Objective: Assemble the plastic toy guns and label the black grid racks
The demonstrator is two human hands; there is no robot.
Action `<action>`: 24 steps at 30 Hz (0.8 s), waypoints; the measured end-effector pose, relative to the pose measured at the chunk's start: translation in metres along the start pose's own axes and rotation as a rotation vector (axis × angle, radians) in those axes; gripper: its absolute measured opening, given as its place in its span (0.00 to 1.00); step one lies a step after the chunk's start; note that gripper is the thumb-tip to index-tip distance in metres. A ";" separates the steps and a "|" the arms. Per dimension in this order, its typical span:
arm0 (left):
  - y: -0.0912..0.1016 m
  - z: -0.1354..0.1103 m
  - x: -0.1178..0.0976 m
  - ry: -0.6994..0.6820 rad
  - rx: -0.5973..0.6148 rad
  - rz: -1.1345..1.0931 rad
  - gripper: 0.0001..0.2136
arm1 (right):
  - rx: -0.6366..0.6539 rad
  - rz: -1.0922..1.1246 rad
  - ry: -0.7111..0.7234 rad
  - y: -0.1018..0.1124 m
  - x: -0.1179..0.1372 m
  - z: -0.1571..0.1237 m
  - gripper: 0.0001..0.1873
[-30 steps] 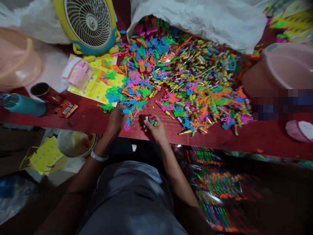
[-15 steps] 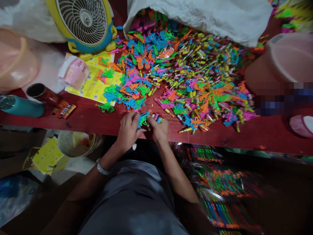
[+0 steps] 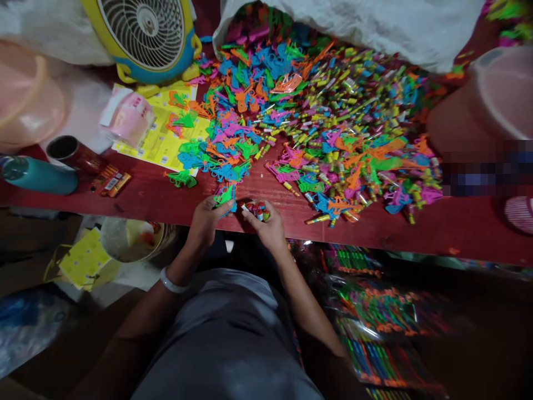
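The top edge cuts off the fan [image 3: 145, 33] and the white sack [image 3: 353, 25]; the sack covers the far part of the toy pile [image 3: 316, 111]. The left edge cuts off the pink bowl [image 3: 25, 105] and the teal bottle [image 3: 39, 175]. A pixelated patch [image 3: 487, 172] masks part of the pink tub [image 3: 499, 94]. The left hand [image 3: 205, 219] hides part of a green toy [image 3: 225, 195]. The small pieces [image 3: 256, 210] in the right hand [image 3: 270, 226] are too small to identify. The packets [image 3: 383, 333] below the worktop [image 3: 416, 233] are blurred.

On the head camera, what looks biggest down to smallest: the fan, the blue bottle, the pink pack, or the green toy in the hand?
1. Fan.
2. Bottle and pink pack: they look about alike.
3. Green toy, smallest.
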State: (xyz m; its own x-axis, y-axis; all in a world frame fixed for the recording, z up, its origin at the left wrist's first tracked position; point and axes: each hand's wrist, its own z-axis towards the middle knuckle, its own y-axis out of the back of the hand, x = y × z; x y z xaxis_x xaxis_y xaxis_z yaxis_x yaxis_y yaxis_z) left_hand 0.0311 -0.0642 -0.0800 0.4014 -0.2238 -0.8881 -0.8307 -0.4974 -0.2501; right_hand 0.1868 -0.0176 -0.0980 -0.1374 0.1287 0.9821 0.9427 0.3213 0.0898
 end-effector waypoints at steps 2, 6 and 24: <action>-0.001 -0.001 0.002 0.006 -0.023 -0.012 0.12 | -0.019 0.026 -0.011 -0.002 -0.003 -0.004 0.20; -0.007 -0.003 0.005 -0.023 -0.058 -0.058 0.11 | 0.004 0.039 -0.005 -0.007 -0.004 -0.010 0.18; -0.030 -0.006 0.021 -0.189 -0.206 -0.113 0.09 | -0.046 -0.051 0.125 -0.021 -0.005 -0.017 0.14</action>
State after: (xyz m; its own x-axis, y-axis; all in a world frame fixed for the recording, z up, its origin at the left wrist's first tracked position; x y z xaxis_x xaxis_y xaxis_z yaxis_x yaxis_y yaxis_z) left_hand 0.0664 -0.0592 -0.0886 0.3920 -0.0072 -0.9199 -0.6816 -0.6739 -0.2851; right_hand 0.1734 -0.0411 -0.1024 -0.1493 -0.0052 0.9888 0.9488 0.2808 0.1448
